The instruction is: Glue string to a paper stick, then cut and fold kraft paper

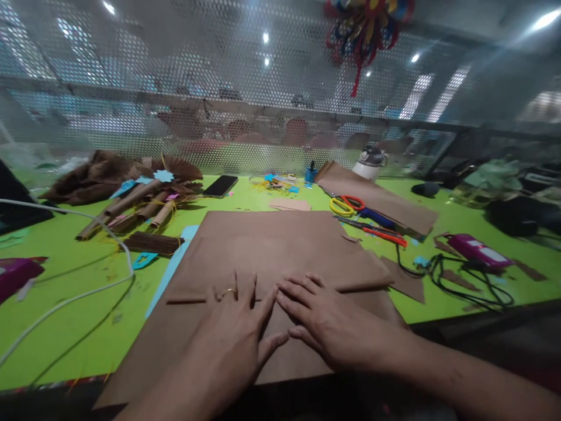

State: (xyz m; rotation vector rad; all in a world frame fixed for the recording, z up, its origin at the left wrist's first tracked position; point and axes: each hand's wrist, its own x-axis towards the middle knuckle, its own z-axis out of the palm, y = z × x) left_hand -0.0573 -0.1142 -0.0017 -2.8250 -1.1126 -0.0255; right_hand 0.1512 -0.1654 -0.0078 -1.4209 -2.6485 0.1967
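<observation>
A large sheet of brown paper (pixel 267 234) lies in front of me, folded over so that a raised edge runs across it. My left hand (pixel 234 316), a ring on one finger, rests on the sheet with its fingers spread over that edge. Beside it, my right hand (pixel 319 313) lies flat on the paper, fingers stretched out and pointing to the upper left. The fingertips of the two hands come close together near the middle. Neither hand grasps anything. The near corner of the paper hangs at the table's front edge.
Scissors with yellow and red handles (pixel 346 206) and red-handled pliers (pixel 384 235) lie at the right, near a black cord (pixel 460 283). Rolled brown paper pieces (pixel 131 204) and a phone (pixel 220 186) are at the left. A white cable (pixel 127 257) crosses the green table (pixel 83 316).
</observation>
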